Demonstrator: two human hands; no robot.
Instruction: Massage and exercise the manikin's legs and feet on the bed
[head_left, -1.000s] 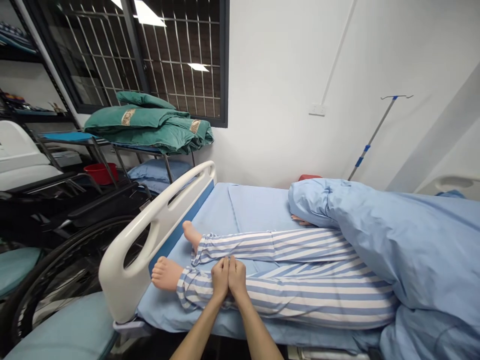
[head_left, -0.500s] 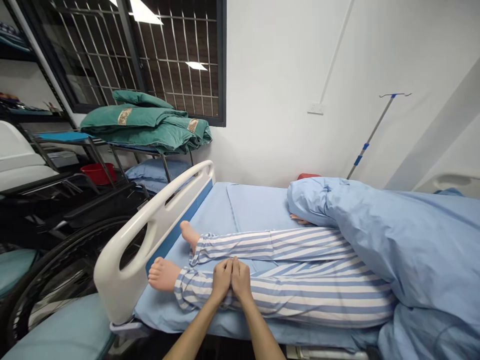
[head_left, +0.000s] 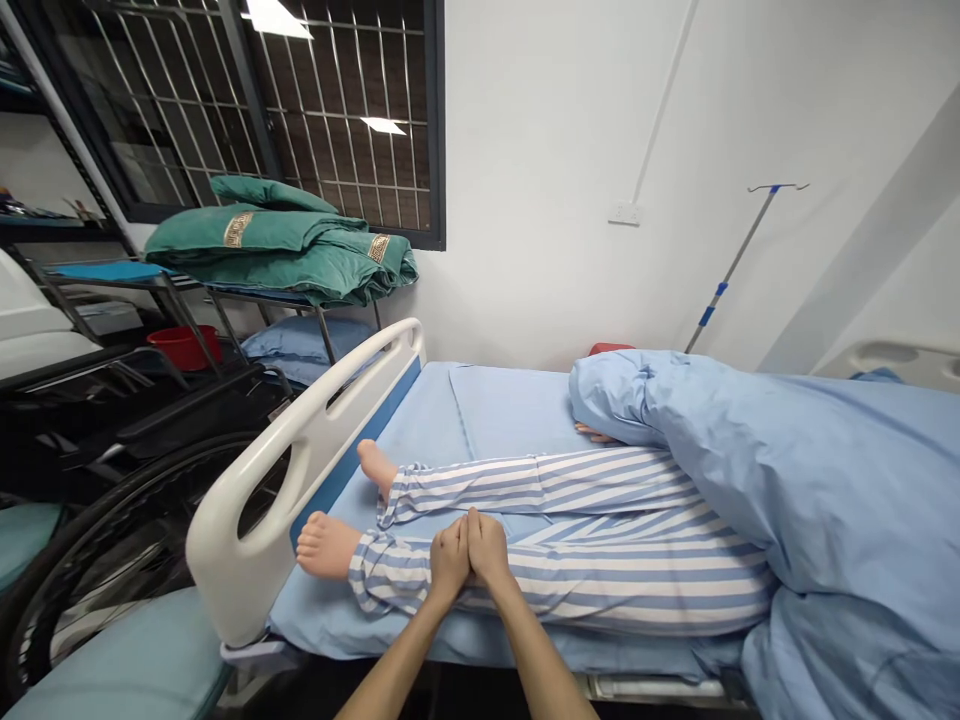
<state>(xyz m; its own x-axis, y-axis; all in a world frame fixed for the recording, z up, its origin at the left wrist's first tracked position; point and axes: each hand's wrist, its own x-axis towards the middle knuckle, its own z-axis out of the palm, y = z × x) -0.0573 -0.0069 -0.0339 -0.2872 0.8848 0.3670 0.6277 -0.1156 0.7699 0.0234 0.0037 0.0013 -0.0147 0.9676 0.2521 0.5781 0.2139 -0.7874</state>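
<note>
My left hand (head_left: 450, 556) and my right hand (head_left: 487, 546) are both closed into fists, side by side with their thumb sides touching. They are over the lower part of the near leg (head_left: 600, 588) of a figure lying on the bed. Whether they press on the leg or hover just above it, I cannot tell. Blue-and-white striped trousers (head_left: 480, 487) cover both legs. The bare near foot (head_left: 328, 546) and far foot (head_left: 376, 468) point toward the bed's end board. A bunched light-blue quilt (head_left: 795, 470) hides the upper body, with fingertips (head_left: 592, 433) showing at its edge.
A white bed end board (head_left: 247, 470) rises at the left, with a wheelchair (head_left: 150, 440) beyond it. Green folded bedding (head_left: 285, 245) lies on a rack under the barred window. An IV pole (head_left: 731, 270) stands behind the bed, and a red bucket (head_left: 186, 347) is at the left.
My fists have shifted slightly right along the leg, and the right one is tilted more. The camera's view has turned slightly to the right.
</note>
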